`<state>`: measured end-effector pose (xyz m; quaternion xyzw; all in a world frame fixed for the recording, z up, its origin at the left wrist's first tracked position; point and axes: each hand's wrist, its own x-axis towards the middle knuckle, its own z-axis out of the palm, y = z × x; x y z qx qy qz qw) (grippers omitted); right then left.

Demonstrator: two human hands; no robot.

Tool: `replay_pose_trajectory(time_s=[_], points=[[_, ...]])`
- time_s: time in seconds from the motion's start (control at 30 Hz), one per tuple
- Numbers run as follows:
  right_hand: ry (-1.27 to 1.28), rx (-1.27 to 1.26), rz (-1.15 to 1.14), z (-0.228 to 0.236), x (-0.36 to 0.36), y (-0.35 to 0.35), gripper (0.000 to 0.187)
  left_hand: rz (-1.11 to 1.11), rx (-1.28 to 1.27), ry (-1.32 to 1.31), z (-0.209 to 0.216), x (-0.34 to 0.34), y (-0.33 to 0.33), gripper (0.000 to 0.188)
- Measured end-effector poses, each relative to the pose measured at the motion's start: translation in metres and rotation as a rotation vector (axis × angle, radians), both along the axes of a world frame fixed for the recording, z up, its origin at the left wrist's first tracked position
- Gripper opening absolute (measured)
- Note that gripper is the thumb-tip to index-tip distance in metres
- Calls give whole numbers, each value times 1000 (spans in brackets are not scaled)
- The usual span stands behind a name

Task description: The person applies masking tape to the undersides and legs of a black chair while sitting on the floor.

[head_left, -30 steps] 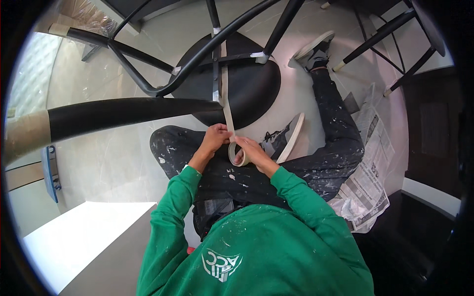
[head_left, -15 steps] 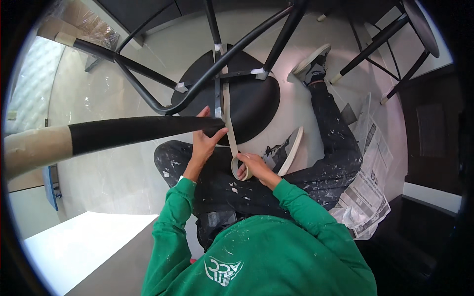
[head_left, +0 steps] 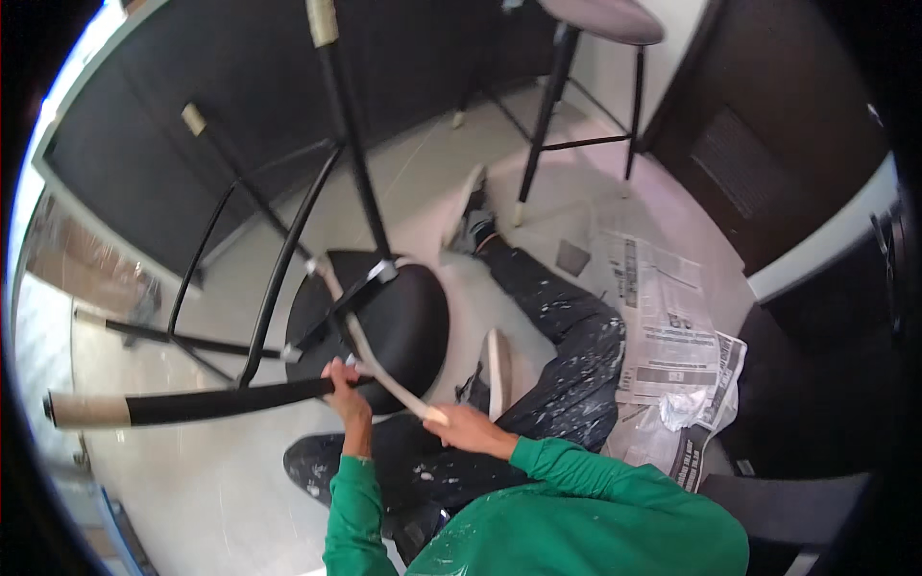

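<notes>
An upturned bar stool rests with its round black seat (head_left: 418, 317) on the floor and its black metal legs pointing up and outward. My left hand (head_left: 350, 398) is closed around the base of the nearest stool leg (head_left: 230, 401), close to the seat. A pale strip of masking tape (head_left: 376, 363) runs across the seat's underside and over to my right hand (head_left: 471, 429). That hand is closed on the tape's near end; the roll is mostly hidden in my fingers. White bits show where the legs meet the seat frame.
Spread newspaper (head_left: 663, 317) lies to the right of my outstretched, paint-spotted leg (head_left: 567, 326), with a crumpled white wad (head_left: 682, 410) on it. Another stool (head_left: 605, 19) stands upright at the back. A dark panel (head_left: 240, 125) rises behind the upturned stool.
My view has swung toward the right and up. The tape strip is now lifted and slanted, with my right hand drawing it to the right. My left hand stays at the leg's base.
</notes>
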<state>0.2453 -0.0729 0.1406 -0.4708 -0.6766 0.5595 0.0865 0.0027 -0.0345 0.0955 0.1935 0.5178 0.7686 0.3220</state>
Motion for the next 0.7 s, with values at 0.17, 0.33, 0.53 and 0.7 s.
replay_pose_trajectory(time_s=[0.17, 0.33, 0.53, 0.7], points=[[-37, 210, 18, 7, 13, -1, 41, 58, 52, -2, 11, 17, 9, 29], [-69, 215, 36, 11, 33, 0, 42, 55, 50, 19, 31, 40, 17, 35], [-80, 241, 20, 6, 53, 2, 39, 103, 56, -51, 46, 56, 18, 34], [-75, 291, 32, 11, 67, 6, 37, 152, 35, -106, 54, 59, 14, 34]])
